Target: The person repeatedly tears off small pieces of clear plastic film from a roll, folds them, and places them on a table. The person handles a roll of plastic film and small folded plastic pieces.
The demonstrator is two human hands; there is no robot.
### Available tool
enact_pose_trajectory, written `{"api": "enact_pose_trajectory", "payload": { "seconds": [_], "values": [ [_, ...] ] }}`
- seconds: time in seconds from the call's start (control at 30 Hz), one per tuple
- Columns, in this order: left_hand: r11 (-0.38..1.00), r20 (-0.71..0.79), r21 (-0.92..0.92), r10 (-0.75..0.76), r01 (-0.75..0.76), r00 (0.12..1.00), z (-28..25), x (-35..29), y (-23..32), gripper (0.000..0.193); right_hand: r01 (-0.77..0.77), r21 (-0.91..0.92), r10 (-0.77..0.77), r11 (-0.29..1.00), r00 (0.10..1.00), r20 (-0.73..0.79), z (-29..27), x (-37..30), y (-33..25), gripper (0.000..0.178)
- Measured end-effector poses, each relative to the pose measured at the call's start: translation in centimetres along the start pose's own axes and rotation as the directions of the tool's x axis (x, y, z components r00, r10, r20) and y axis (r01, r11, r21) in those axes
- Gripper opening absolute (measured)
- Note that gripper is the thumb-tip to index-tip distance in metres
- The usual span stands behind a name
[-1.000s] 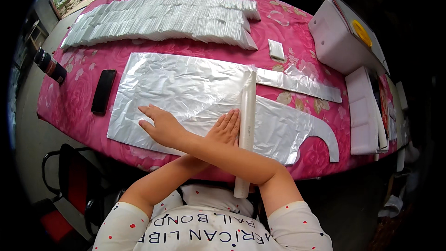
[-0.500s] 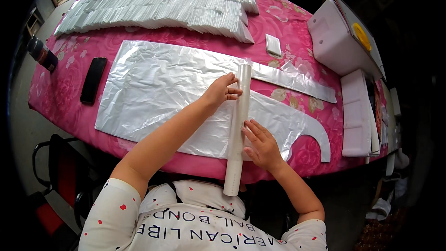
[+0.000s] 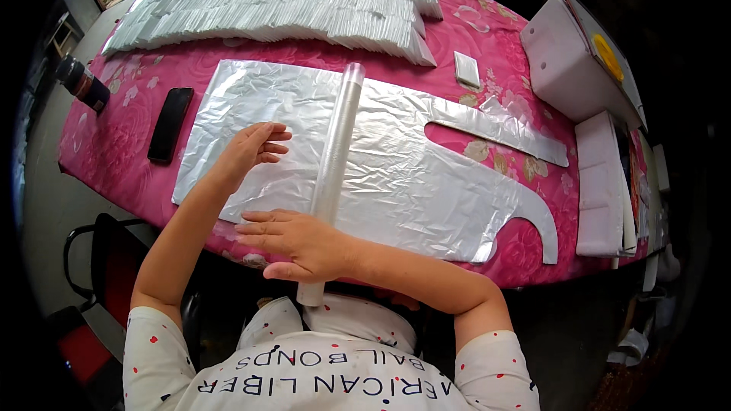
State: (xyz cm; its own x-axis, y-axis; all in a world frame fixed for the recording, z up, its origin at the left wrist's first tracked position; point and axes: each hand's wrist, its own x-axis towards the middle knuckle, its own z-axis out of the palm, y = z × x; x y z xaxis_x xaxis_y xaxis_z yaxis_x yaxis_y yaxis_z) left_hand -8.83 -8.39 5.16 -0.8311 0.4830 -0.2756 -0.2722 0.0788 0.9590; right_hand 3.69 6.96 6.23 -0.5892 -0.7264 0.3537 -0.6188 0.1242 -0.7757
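Note:
A shiny white plastic apron [image 3: 419,198] lies flat on the pink flowered table, its straps pointing right. Across it rests a long translucent roll [image 3: 335,148], whose near end sticks out past the table's front edge. My right hand [image 3: 293,243] lies over the lower part of the roll, palm down and fingers stretched to the left, touching or just above it. To the left of the roll, my left hand [image 3: 255,151] hovers over or rests lightly on the apron, fingers extended and holding nothing.
Rows of folded white packets [image 3: 282,11] line the back of the table. One loose packet [image 3: 467,70] lies apart from them. A black phone [image 3: 170,125] and a dark bottle [image 3: 82,83] are at left. White foam boxes [image 3: 567,61] stand at right; chairs [image 3: 114,266] are at lower left.
The roll has moved left across the apron, leaving the strap side uncovered. Both hands have shifted left with it; my left hand is now off the roll. The view has shifted slightly.

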Motion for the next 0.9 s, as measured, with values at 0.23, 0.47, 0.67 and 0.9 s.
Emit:
{"api": "enact_pose_trajectory", "payload": {
  "seconds": [0.23, 0.47, 0.67, 0.9],
  "values": [
    [0.991, -0.228, 0.109, -0.045, 0.071, 0.973, -9.5, -13.6, -3.3, 0.036, -0.127, -0.467, 0.064, 0.875, 0.987, -0.148, -5.1, 0.0, 5.2, 0.052],
    [0.981, -0.315, 0.195, 0.053, 0.009, 0.948, -7.8, -17.6, -5.3, 0.032, -0.072, -0.618, 0.061, 0.783, 0.997, -0.039, -1.1, 8.5, 10.4, 0.059],
    [0.529, -0.293, 0.842, 0.277, 0.110, 0.915, -5.0, -17.3, -5.2, 0.075, -0.307, -0.585, 0.225, 0.751, 0.951, -0.210, 3.8, 16.4, 10.6, 0.058],
    [0.952, -0.270, 0.297, 0.007, 0.076, 0.963, -5.4, -16.8, -4.9, 0.073, -0.507, 0.079, 0.398, 0.859, 0.561, -0.726, 7.1, 16.1, 10.9, 0.095]
  ]
}}
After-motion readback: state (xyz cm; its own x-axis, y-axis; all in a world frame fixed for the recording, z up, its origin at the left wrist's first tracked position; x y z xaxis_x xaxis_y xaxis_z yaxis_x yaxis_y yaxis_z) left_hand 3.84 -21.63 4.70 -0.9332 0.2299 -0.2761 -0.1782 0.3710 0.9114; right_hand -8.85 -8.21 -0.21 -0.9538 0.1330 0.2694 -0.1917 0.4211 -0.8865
